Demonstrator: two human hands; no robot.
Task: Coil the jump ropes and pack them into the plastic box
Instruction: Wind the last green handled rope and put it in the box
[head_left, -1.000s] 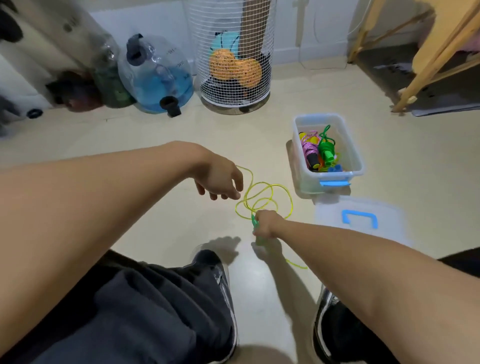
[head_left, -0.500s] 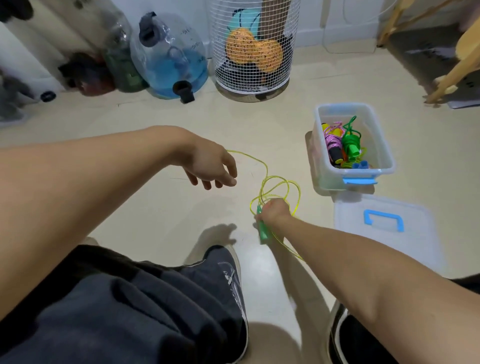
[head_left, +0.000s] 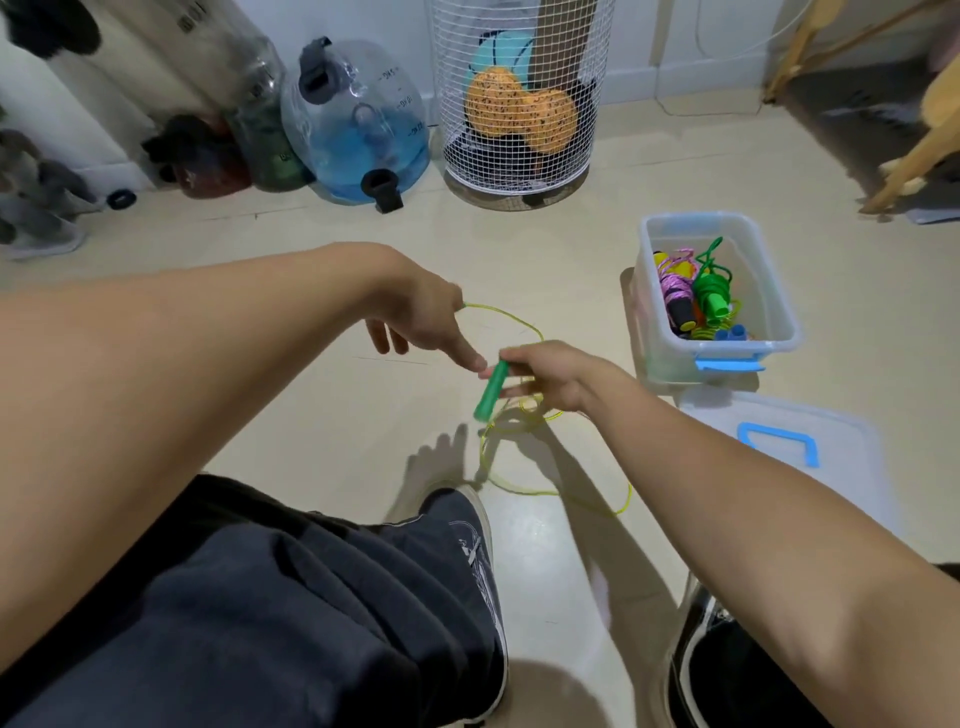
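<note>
My right hand (head_left: 556, 375) grips a green handle (head_left: 491, 391) of a thin yellow jump rope (head_left: 519, 415), lifted above the floor. The rope's loops hang below that hand and trail on the floor toward my right shoe. My left hand (head_left: 423, 319) pinches the rope's far strand near its thumb side, and its forefinger reaches to the handle's top. The clear plastic box (head_left: 774, 291) with blue clips stands on the floor at the right, holding coiled pink, green and yellow ropes (head_left: 698, 296). Its lid (head_left: 810, 452) lies flat in front of it.
A white wire basket (head_left: 514, 98) with balls stands against the back wall, beside a large blue water jug (head_left: 358, 124) and bottles. Wooden furniture legs (head_left: 914, 156) are at the far right. My knee and both shoes fill the foreground.
My right hand has lifted the green handle off the floor and brought it toward my left hand. The left hand moved right to meet it, and the rope loops now hang lower.
</note>
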